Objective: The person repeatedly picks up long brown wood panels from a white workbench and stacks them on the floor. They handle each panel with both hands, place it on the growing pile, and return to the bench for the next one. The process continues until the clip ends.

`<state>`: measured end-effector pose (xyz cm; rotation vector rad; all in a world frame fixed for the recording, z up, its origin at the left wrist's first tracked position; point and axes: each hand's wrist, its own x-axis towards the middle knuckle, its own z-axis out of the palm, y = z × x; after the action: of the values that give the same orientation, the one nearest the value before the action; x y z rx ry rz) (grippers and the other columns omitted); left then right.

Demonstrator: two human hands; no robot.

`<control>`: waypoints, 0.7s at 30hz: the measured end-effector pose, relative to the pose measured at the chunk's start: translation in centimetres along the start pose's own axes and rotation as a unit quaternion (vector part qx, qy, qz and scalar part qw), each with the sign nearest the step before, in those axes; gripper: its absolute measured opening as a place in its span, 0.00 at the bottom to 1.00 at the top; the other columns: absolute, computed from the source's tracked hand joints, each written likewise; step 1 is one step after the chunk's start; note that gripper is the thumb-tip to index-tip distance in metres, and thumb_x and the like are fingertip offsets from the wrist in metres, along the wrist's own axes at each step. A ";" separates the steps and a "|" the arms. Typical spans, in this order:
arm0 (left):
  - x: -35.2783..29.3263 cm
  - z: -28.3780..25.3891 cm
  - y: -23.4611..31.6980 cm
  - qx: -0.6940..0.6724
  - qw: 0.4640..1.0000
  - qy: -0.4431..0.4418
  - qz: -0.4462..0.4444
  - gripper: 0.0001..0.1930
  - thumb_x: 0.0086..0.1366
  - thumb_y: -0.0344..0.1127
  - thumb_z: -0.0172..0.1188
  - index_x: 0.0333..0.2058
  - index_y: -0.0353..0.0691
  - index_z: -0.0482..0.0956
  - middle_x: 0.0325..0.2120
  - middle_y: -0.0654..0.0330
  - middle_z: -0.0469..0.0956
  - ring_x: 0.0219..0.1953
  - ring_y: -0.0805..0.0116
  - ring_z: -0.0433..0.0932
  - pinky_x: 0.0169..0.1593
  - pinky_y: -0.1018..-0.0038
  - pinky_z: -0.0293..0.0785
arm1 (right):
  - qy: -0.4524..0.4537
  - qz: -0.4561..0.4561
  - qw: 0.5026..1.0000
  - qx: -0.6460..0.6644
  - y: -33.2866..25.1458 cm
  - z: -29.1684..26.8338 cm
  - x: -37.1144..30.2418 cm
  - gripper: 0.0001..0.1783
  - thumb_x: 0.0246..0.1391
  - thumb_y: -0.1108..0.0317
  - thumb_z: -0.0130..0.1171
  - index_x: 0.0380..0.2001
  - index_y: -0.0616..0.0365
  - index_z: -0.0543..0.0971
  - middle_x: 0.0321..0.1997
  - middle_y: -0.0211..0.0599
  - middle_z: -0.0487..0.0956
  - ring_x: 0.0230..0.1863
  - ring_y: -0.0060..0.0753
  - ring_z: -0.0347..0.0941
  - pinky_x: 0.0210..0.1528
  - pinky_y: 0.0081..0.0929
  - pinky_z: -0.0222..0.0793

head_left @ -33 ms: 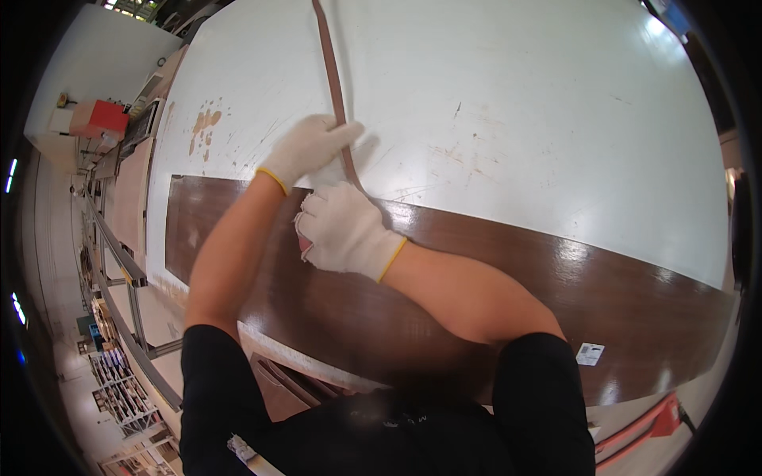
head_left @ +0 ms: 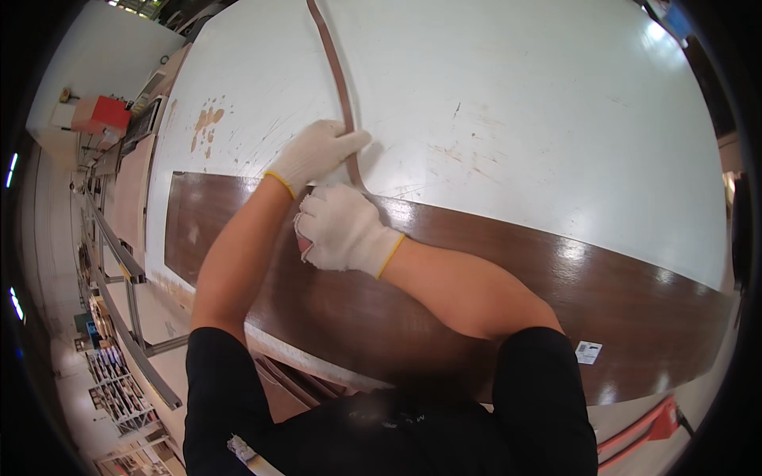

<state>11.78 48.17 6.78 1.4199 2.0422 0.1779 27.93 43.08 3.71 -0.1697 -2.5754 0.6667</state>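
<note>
A long brown edge-banding strip runs from the top of the view down to the far edge of a dark brown wood-grain panel. My left hand, in a white knitted glove, pinches the strip just beyond that edge, its thumb across it. Directly below, my right hand is closed in a fist over the panel, wearing a matching glove. Something reddish shows at the fist's left side; whether it is a held thing or part of the glove is unclear. The strip's lower end disappears behind the right hand.
The panel lies on a large white, scratched tabletop with brown stains at left. A white label is on the panel. At left are a red box, a metal rail and shelving. Red equipment stands lower right.
My left hand has shifted slightly right and nearer, and the strip now curves more above it. My right hand stays almost in place.
</note>
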 end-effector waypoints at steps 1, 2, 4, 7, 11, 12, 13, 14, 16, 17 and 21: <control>-1.0 0.8 0.3 -0.030 0.998 0.046 -0.023 0.28 0.68 0.56 0.58 0.35 0.30 0.85 0.31 0.48 0.85 0.34 0.54 0.84 0.40 0.59 0.77 | 0.019 -0.016 1.000 0.015 -0.4 -0.6 0.0 0.12 0.52 0.54 0.68 0.31 0.49 0.88 0.39 0.32 0.86 0.47 0.37 0.81 0.50 0.36 0.77; -1.7 1.6 1.0 -0.054 0.996 0.056 -0.046 0.27 0.68 0.55 0.58 0.34 0.30 0.84 0.30 0.48 0.85 0.34 0.56 0.84 0.39 0.60 0.77 | -0.001 -0.016 1.000 0.020 -0.8 -1.7 -0.4 0.12 0.53 0.54 0.67 0.31 0.49 0.88 0.39 0.32 0.86 0.47 0.37 0.81 0.50 0.37 0.78; -2.7 2.8 2.1 -0.112 0.988 0.101 -0.015 0.23 0.71 0.51 0.56 0.33 0.32 0.82 0.29 0.53 0.85 0.32 0.66 0.82 0.36 0.66 0.77 | -0.051 -0.023 0.998 0.028 -0.9 -5.2 -2.9 0.13 0.55 0.54 0.65 0.31 0.50 0.88 0.40 0.33 0.86 0.47 0.39 0.82 0.51 0.37 0.78; -2.9 4.4 3.3 -0.358 0.926 0.097 -0.068 0.18 0.73 0.47 0.55 0.34 0.35 0.80 0.29 0.57 0.85 0.29 0.72 0.79 0.34 0.70 0.76 | -0.269 0.240 0.932 -0.043 0.6 -12.6 -11.2 0.10 0.55 0.63 0.66 0.33 0.58 0.88 0.44 0.46 0.85 0.52 0.43 0.83 0.49 0.45 0.81; -2.4 6.6 3.3 -0.389 0.911 0.138 0.022 0.17 0.76 0.46 0.55 0.31 0.40 0.76 0.22 0.65 0.74 0.23 0.75 0.72 0.29 0.75 0.73 | 0.056 0.309 0.911 -0.268 3.4 -16.6 -22.0 0.16 0.48 0.64 0.74 0.38 0.59 0.84 0.43 0.39 0.82 0.46 0.49 0.77 0.50 0.44 0.74; -1.6 7.5 4.5 -0.395 0.900 0.176 0.060 0.18 0.74 0.46 0.56 0.29 0.39 0.76 0.21 0.66 0.72 0.21 0.74 0.70 0.24 0.74 0.67 | 0.050 0.294 0.923 -0.244 3.7 -16.3 -23.3 0.16 0.48 0.61 0.74 0.38 0.58 0.85 0.41 0.38 0.81 0.44 0.47 0.77 0.47 0.43 0.73; -0.6 7.5 5.8 -0.425 0.885 0.189 0.024 0.18 0.75 0.45 0.56 0.27 0.39 0.75 0.21 0.65 0.72 0.21 0.74 0.70 0.24 0.73 0.67 | 0.014 0.290 0.936 -0.199 3.9 -15.9 -24.2 0.17 0.47 0.58 0.75 0.37 0.56 0.85 0.39 0.37 0.80 0.42 0.44 0.76 0.44 0.41 0.73; 0.6 7.0 8.0 -0.459 0.869 0.169 0.074 0.19 0.76 0.43 0.55 0.26 0.39 0.74 0.21 0.64 0.72 0.21 0.74 0.70 0.24 0.73 0.66 | 0.054 0.263 0.942 -0.201 4.2 -15.6 -24.7 0.16 0.46 0.58 0.75 0.35 0.56 0.85 0.36 0.36 0.80 0.39 0.44 0.76 0.40 0.43 0.72; 4.1 5.8 14.6 -0.333 0.907 0.210 0.151 0.16 0.77 0.42 0.52 0.30 0.41 0.78 0.17 0.66 0.68 0.20 0.74 0.67 0.25 0.72 0.64 | 0.082 0.275 0.943 -0.171 4.7 -14.9 -25.5 0.15 0.42 0.63 0.77 0.33 0.57 0.84 0.36 0.38 0.80 0.39 0.46 0.76 0.39 0.44 0.73; 6.3 4.6 19.2 -0.411 0.870 0.226 0.154 0.17 0.77 0.46 0.53 0.30 0.43 0.78 0.18 0.66 0.70 0.19 0.70 0.69 0.25 0.67 0.66 | 0.099 0.263 0.946 -0.161 4.9 -14.8 -25.8 0.15 0.39 0.66 0.78 0.32 0.57 0.84 0.36 0.39 0.80 0.40 0.47 0.76 0.38 0.45 0.74; 17.7 0.6 42.4 -0.524 0.773 0.187 0.305 0.18 0.77 0.50 0.50 0.28 0.50 0.72 0.16 0.66 0.68 0.14 0.61 0.66 0.20 0.55 0.63 | 0.256 0.266 0.927 -0.065 5.3 -14.8 -27.0 0.13 0.36 0.69 0.76 0.25 0.52 0.81 0.31 0.37 0.78 0.37 0.46 0.76 0.36 0.43 0.73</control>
<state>42.05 80.97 17.87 1.2213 1.1838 1.6907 58.73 47.83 1.36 -0.9784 -2.0571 0.5374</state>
